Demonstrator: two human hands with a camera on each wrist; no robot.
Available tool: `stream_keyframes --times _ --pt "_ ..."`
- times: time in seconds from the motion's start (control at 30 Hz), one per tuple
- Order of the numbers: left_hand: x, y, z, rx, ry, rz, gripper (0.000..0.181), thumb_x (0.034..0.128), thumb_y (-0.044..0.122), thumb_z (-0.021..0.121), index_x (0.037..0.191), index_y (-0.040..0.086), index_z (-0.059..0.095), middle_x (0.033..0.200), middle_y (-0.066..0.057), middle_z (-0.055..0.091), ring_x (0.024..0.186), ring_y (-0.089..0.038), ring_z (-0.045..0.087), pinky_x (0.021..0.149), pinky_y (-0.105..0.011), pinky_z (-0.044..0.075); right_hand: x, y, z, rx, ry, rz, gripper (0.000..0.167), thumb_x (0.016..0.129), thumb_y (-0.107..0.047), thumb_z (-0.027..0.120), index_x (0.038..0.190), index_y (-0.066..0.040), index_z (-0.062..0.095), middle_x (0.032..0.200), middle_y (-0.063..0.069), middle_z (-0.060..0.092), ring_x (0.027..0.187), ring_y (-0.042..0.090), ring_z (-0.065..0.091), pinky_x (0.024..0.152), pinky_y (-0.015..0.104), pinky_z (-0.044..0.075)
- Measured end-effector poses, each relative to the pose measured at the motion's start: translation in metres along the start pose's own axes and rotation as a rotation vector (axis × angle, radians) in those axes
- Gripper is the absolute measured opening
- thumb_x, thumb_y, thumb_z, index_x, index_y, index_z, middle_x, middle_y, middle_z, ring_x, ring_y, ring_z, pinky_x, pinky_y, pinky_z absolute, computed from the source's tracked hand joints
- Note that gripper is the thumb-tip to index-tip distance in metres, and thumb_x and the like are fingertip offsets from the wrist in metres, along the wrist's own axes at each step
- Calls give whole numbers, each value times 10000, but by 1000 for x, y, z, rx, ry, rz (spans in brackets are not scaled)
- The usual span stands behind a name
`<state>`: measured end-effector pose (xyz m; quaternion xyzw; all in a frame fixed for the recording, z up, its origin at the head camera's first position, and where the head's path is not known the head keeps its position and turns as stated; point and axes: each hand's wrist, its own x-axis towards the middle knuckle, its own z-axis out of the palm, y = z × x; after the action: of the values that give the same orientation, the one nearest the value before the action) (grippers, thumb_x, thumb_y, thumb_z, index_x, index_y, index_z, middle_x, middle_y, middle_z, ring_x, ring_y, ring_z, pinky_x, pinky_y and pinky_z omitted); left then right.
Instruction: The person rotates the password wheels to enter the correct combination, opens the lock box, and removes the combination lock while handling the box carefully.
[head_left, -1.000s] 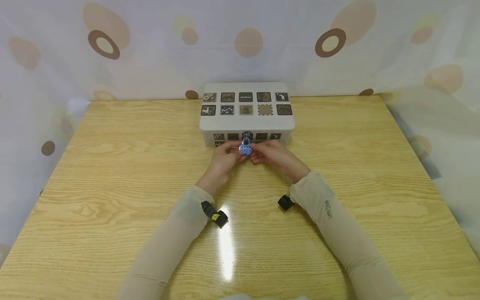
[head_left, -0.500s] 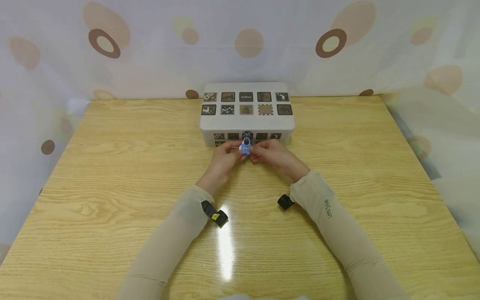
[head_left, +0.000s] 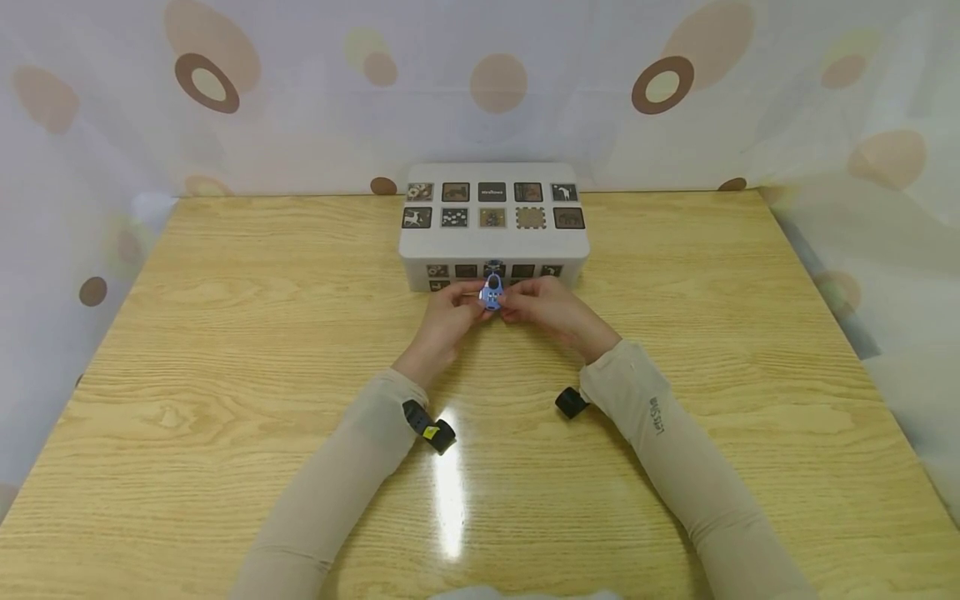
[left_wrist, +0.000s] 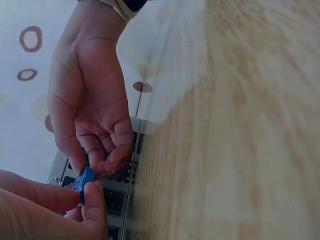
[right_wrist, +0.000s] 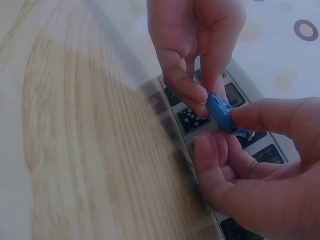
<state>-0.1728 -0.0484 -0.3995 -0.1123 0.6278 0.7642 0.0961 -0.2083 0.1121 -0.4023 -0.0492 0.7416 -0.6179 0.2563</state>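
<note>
A wooden table (head_left: 262,333) bears a white box (head_left: 417,273), its lid (head_left: 491,244) down, at whose front the left hand (head_left: 447,312) and right hand (head_left: 553,310), fingers curled, both pinch a blue padlock (head_left: 491,292), its dials (head_left: 492,297) apparently being worked but unfinished, whether locked I cannot tell

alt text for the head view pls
A person's left hand and right hand grip a small blue padlock at the front of a white, picture-printed box. The box stands on a wood-grain table before a spotted backdrop.
</note>
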Motion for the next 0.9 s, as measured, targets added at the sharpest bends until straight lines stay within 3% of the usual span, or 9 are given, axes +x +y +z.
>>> stream_keyframes --times 0.3,0.9 --pt "1 -1 -1 -8 -1 1 375 875 -193 478 1243 -146 535 856 -99 535 757 -110 545 692 -127 537 -1 0 0 16 -24 3 359 935 -3 552 1205 226 496 1136 249 580 813 129 647 881 304 567" --pt "0 1 1 -17 18 -13 381 868 -200 473 1240 -145 534 853 -101 538 744 -112 548 747 -173 553 -6 -1 -2 45 -45 -43 349 950 11 520 1212 237 473 1156 281 570 849 150 642 875 300 570"
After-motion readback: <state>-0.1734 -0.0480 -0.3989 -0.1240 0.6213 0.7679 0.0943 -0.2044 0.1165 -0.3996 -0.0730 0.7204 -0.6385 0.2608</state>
